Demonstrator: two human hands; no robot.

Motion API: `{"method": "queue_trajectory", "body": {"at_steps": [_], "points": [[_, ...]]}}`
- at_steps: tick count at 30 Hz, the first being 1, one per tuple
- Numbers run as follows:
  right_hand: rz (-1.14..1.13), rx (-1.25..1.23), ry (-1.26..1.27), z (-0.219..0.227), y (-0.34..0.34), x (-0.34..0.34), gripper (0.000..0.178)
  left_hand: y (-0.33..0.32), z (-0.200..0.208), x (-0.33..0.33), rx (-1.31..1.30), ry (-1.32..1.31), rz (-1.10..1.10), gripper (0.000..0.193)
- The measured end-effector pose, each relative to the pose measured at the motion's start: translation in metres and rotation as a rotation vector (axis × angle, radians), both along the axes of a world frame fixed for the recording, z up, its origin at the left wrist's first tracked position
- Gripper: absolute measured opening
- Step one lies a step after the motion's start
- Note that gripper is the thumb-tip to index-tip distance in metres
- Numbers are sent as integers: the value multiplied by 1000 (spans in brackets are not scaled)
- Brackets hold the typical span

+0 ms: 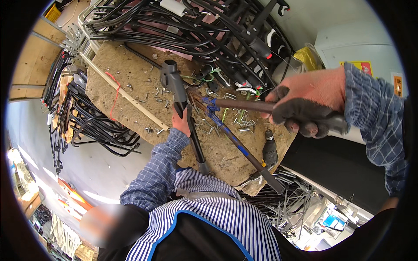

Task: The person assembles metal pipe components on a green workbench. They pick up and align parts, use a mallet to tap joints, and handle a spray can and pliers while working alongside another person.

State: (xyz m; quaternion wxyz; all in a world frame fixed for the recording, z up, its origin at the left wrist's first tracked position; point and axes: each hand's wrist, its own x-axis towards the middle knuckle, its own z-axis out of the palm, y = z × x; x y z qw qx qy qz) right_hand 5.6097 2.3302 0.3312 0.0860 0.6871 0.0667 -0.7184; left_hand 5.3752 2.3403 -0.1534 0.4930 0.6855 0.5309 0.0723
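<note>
Here, the left hand (182,122) grips the black tube (179,90) over the workbench (106,65), while the right hand (311,106) closes round one handle of the long blue-marked tool (236,142), its head just beside the tube.

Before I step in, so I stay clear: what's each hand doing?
Left hand: closed around a black tube.
Right hand: closed around a brown tool handle.

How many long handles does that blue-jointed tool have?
2: one handle is in the right hand; the other handle slants down past the left of the drill.
</note>
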Motion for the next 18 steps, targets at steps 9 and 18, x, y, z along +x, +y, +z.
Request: {"method": "queue_trajectory", "body": {"at_steps": [9,18], "points": [[-202,-23,-44,34,-56,5,35,-55,44,21,-1117,-1273,595,42],[-465,44,-186,47,-163,-18,42,-82,83,-18,-334,-6,105,40]]}}
